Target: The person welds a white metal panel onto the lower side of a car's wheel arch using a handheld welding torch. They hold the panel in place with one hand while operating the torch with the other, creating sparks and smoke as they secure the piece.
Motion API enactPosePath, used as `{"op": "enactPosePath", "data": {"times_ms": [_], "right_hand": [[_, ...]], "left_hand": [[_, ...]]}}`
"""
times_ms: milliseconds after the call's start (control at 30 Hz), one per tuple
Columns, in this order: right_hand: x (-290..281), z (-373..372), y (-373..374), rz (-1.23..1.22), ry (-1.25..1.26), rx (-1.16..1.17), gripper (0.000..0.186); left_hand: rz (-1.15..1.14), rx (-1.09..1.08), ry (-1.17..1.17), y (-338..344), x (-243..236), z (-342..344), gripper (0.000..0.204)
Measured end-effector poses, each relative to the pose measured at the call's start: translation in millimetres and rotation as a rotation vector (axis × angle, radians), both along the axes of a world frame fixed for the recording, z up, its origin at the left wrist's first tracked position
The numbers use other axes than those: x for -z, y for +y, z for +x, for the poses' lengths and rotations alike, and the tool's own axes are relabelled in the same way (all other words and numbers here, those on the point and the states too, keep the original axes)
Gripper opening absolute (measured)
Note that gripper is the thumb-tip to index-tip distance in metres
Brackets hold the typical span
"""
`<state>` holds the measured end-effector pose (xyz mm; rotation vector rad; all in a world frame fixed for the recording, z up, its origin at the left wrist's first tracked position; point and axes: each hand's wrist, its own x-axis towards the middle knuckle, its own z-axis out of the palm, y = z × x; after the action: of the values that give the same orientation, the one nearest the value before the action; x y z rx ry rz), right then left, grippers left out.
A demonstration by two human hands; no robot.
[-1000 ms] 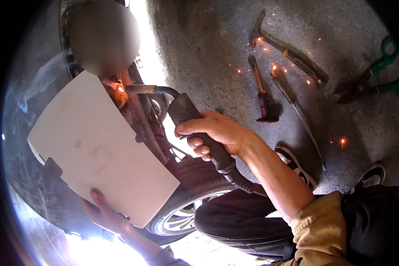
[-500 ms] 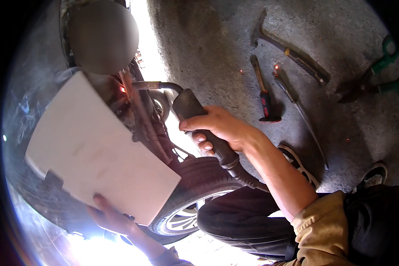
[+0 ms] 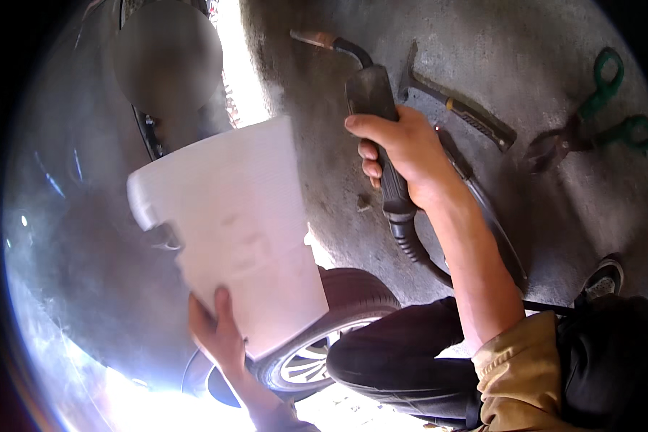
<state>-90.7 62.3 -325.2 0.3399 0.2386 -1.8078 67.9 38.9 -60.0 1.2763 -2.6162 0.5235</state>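
Beyond the wheel (image 3: 360, 288), the right hand (image 3: 410, 155) wraps the welding torch (image 3: 373, 90), apparently gripped back from the nozzle (image 3: 313, 37) against heat. Left of the wheel, the left hand (image 3: 223, 335) pinches the white sheet (image 3: 230, 209) by its edge, likely leaving its face unobstructed. Torch: black, bent-necked, coppery-tipped. Sheet: smudged, notched.
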Motion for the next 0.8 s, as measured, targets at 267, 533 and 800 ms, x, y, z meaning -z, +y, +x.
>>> {"op": "enactPosePath", "data": {"times_ms": [267, 533, 800], "right_hand": [[-10, -16, 17, 0.028, 0.071, 0.085, 0.016], [-13, -52, 40, 0.103, 0.116, 0.229, 0.015], [-37, -62, 61, 0.148, 0.161, 0.224, 0.017]], "left_hand": [[0.143, 0.027, -0.101, 2, 32, 0, 0.026], [0.227, -0.068, -0.267, -8, 60, 15, 0.028], [0.168, -0.26, -0.175, -7, 61, -2, 0.039]]}}
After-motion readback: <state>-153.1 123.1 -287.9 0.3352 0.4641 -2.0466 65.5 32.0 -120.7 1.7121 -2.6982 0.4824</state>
